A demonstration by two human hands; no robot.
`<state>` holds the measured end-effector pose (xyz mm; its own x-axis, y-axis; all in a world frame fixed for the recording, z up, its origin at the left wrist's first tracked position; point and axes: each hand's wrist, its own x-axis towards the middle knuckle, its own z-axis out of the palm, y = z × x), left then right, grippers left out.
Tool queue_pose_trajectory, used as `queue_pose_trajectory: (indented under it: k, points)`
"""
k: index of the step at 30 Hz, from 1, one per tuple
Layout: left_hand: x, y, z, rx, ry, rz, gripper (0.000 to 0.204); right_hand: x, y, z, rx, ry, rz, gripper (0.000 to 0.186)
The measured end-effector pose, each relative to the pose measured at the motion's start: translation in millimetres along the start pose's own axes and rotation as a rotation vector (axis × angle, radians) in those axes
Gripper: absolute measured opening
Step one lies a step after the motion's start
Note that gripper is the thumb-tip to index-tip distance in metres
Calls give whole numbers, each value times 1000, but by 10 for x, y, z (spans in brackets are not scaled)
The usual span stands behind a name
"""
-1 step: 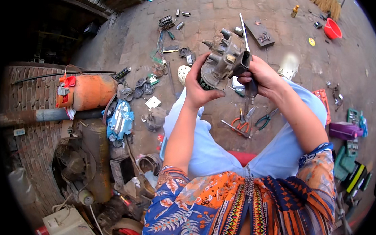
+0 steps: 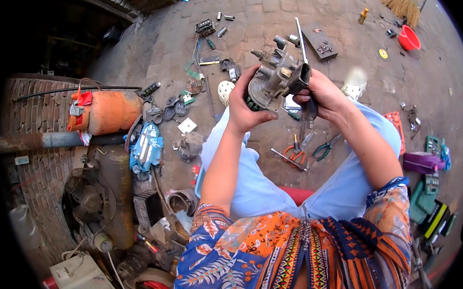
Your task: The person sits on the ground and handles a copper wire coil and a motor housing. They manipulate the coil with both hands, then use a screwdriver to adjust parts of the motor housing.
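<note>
My left hand (image 2: 248, 101) is closed round a greasy grey metal housing (image 2: 268, 81) with several short spouts, held up above my knees. My right hand (image 2: 319, 94) is closed on a dark handle (image 2: 309, 112) at the housing's right side, beside a black block (image 2: 299, 75) on it. A long silver shaft (image 2: 301, 39) rises behind that block; whether it joins the handle is hidden. Below my hands, on the paving, lie orange-handled pliers (image 2: 295, 155), a wrench-like bar (image 2: 285, 158) and teal-handled pliers (image 2: 324, 148).
Scattered metal parts (image 2: 179, 108) lie left, near an orange gas cylinder (image 2: 114, 113), a blue bag (image 2: 143, 151) and old machinery (image 2: 100, 195). A dark plate with small parts (image 2: 321, 45), a red bowl (image 2: 409, 38) and broom (image 2: 403, 7) are ahead; toolboxes (image 2: 424, 163) lie right.
</note>
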<state>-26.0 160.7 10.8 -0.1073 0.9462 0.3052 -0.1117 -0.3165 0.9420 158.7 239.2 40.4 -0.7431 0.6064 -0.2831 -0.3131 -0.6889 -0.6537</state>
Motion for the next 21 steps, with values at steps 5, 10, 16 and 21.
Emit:
queue_pose_trajectory:
  k: [5, 10, 16, 21]
  points:
    - [24, 5, 40, 71, 20, -14, 110, -7, -45, -49, 35, -15, 18, 12]
    - [30, 8, 36, 60, -10, -9, 107, 17, -32, -97, 75, -50, 92, 19]
    - [6, 12, 43, -56, 5, -53, 106, 25, -6, -18, -45, 20, -7, 14]
    - [24, -77, 9, -32, 35, -13, 109, 28, -43, -41, 24, -34, 7, 12]
